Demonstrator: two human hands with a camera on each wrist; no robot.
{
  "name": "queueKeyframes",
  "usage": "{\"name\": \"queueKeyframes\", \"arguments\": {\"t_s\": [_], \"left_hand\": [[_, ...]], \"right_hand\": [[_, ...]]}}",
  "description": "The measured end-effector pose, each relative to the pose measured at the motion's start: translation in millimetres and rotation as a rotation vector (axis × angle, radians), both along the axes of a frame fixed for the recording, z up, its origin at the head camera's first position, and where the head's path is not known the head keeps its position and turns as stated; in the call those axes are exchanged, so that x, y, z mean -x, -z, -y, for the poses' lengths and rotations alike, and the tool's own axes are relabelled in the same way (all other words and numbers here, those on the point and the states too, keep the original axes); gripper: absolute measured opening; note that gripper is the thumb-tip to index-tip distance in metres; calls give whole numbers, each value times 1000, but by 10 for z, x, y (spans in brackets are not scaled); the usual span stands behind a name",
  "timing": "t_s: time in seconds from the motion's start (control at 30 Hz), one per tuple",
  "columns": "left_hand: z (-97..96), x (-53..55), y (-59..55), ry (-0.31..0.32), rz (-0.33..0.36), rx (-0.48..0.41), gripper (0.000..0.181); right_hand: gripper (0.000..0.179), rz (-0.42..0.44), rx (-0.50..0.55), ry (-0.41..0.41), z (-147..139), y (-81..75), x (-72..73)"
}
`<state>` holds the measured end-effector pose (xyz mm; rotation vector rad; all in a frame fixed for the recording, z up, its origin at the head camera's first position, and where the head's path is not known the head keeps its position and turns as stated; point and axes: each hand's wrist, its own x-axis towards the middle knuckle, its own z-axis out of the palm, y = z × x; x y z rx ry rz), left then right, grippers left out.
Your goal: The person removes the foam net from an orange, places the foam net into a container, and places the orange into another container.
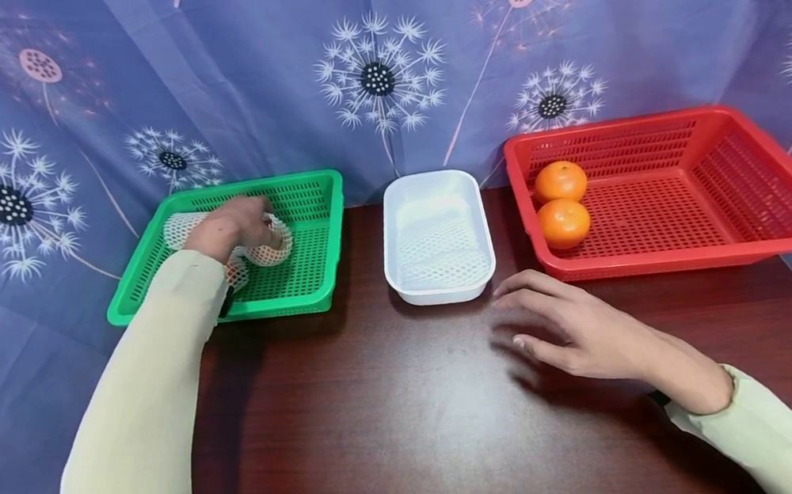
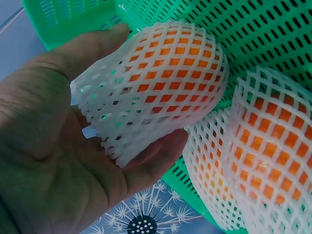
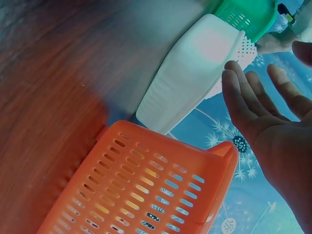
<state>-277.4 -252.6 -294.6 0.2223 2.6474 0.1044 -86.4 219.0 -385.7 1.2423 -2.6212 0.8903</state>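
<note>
My left hand (image 1: 239,222) reaches into the green basket (image 1: 329,265) at the left. In the left wrist view its thumb and fingers are round an orange in a white foam net (image 2: 178,73), at the net's loose end. Other net-wrapped oranges (image 2: 273,146) lie against it in the same basket. My right hand (image 1: 579,333) hovers over the table with fingers apart and slightly bent, holding nothing. It is near the front right corner of a white tub (image 1: 444,296), and white foam netting (image 1: 443,254) lies inside that tub.
At the right stands a red basket (image 1: 655,258) with two bare oranges, one orange (image 1: 564,223) in front of another orange (image 1: 562,182), by its left wall. A blue dandelion-print cloth (image 1: 265,77) hangs behind the dark wooden table (image 1: 398,422).
</note>
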Motion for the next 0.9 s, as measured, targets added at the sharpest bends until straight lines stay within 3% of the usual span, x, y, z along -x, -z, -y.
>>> {"name": "queueKeyframes", "arguments": {"t_s": [0.23,0.4,0.53,0.73,0.9], "left_hand": [[-5,-10,4,21,9,28,74],[-21,-70,5,-31,38,-6,66],[-48,-91,17,-40,43,-9,62],[-63,-80,32,0,41,-13,51],[-68,-64,27,101,79,0,48]], "right_hand": [[46,2,-4,-3,5,-2,-3],[45,-1,-3,-10,7,-10,-4],[43,-6,-2,-16,4,-11,-6],[43,-5,6,-24,-1,-9,-5],[43,-2,2,-31,-2,-13,0]]}}
